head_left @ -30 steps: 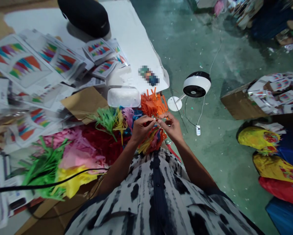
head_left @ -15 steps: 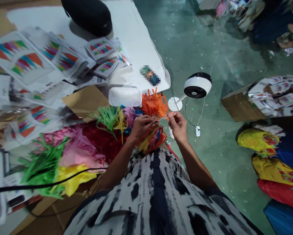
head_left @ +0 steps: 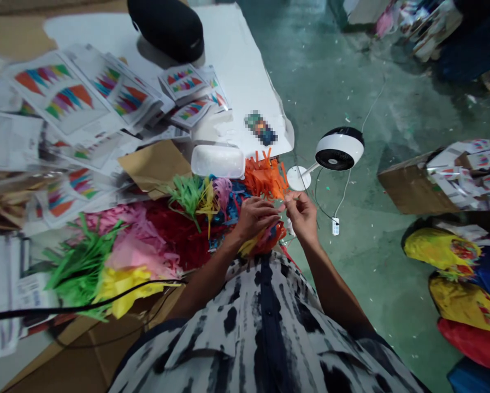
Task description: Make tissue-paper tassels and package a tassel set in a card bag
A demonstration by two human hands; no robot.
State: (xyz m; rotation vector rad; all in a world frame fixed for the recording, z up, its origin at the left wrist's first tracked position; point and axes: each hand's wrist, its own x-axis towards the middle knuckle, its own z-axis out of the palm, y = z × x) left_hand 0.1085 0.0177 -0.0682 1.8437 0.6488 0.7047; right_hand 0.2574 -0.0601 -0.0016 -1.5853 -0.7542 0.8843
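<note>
From the head view, I see the orange paper fringe point(head_left: 265, 174) lying just far of the fingers, its strips running mostly near to far with loose ends pointing to the far side, and the right hand point(head_left: 302, 213) sits nearer its near right corner than the left hand point(head_left: 253, 219). A many-coloured paper bundle point(head_left: 265, 242) lies just on the near side, partly under the left hand, its long axis unclear. Both hands' fingers curl in close, fingertips nearly together; I cannot tell whether they grip anything thin.
</note>
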